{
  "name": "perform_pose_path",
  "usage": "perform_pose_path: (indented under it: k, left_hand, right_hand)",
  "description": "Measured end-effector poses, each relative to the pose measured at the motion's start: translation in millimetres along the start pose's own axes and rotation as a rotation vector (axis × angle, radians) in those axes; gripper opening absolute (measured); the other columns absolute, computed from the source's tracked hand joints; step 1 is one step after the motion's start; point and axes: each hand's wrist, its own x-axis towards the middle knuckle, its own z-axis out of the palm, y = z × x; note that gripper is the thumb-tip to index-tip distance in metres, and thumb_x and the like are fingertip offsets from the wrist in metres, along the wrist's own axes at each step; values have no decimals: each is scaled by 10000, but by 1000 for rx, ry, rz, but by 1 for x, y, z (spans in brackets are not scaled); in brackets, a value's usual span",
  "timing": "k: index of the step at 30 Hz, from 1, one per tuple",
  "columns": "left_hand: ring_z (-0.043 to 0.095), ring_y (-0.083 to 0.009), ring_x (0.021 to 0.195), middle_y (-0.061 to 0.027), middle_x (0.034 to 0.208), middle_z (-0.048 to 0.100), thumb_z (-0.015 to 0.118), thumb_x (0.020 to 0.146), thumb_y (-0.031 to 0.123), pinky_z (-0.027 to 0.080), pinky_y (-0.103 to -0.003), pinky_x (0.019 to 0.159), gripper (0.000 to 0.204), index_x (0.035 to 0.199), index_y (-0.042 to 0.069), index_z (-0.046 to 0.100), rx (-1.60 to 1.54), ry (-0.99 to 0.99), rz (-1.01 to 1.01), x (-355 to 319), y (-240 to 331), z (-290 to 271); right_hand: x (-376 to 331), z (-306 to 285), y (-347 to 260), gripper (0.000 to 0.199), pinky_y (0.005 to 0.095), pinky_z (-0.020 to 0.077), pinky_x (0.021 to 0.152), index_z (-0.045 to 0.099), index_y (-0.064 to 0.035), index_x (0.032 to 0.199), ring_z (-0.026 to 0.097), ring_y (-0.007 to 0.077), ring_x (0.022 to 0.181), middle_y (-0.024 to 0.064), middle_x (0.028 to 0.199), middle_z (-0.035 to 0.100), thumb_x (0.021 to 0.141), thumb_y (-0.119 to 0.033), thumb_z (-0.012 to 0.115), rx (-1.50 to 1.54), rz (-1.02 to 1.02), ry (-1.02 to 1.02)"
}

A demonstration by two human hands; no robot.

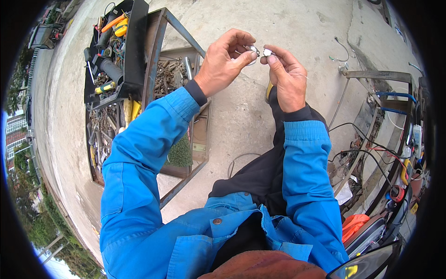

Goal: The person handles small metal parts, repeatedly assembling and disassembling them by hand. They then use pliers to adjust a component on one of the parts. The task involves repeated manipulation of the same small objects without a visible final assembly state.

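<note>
Both my hands are raised over the concrete, fingertips close together but apart. Between the thumb and fingers of my left hand [220,65] is a small white-and-dark piece [253,49]; a thin pale wire shows beside it. My right hand [289,83] pinches a small white piece [267,52] between thumb and forefinger. A thin light strand sticks out past the edge of that hand. Both pieces are too small for me to tell their exact kind. A narrow gap separates them.
On my left stands a metal-framed cart [155,56] with compartments of bolts and tools. A black toolbox [134,46] sits on it, beside a green scrubby pad [180,153]. To my right is a metal frame [378,74] with black cables [367,135] and an orange cloth [354,226].
</note>
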Motion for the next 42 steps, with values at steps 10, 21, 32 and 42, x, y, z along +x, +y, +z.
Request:
perform_pose_path:
  k: [10,21,32,42]
  left_hand:
    - [690,-151,889,-88,1025,732,705,1021,222,583,-323,841,342,1284,7,668,-208,-138,-136,3,-4,-3]
    - [699,-146,874,-102,1045,734,681,1030,139,600,-295,801,292,1271,-25,663,-201,-116,-136,4,-8,-2]
    - [670,-142,864,-89,1024,731,708,1026,234,578,-310,800,340,1256,-15,680,-205,-129,-147,3,-7,-2]
    - [671,-140,886,-90,1030,731,717,1020,263,578,-314,800,359,1248,-12,683,-195,-116,-99,3,-10,0]
  right_hand:
    - [0,-2,1,279,169,356,523,709,-3,1260,456,-9,622,40,972,747,1046,-177,670,49,-1,-16]
    - [1,-3,2,268,168,335,506,708,-2,1256,428,-11,601,29,947,742,1051,-168,661,81,26,-26]
    - [2,-1,2,265,170,311,490,706,7,1245,409,-16,585,21,928,735,1052,-168,659,131,44,-41]
    - [1,-1,2,264,180,297,481,703,12,1243,402,-12,574,4,899,726,1054,-165,648,124,70,-47]
